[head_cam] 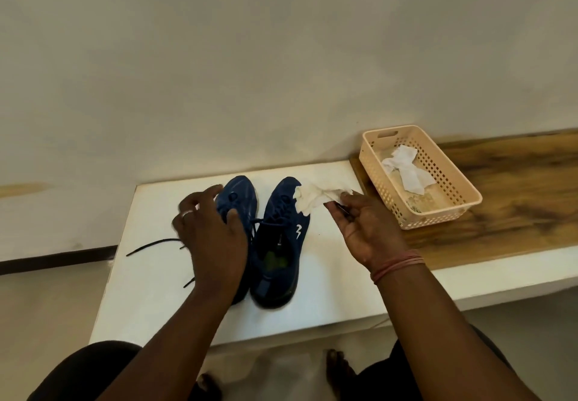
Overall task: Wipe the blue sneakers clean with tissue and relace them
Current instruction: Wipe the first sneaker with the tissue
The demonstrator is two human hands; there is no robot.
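Two blue sneakers stand side by side on the white table (328, 300), toes pointing away from me. My left hand (209, 228) hovers over the left sneaker (239, 196) with its fingers spread, covering most of that shoe. The right sneaker (278, 244) is in full view, with a white logo on its side. My right hand (364, 225) pinches a crumpled white tissue (316, 197) just beside the right sneaker's toe. A loose black lace (150, 246) trails off to the left of the left sneaker.
A beige perforated basket (463, 194) with a used white tissue (406, 171) inside stands on the wooden counter (516, 188) to the right. A pale wall rises behind the table. My knees and bare feet show below the table's front edge.
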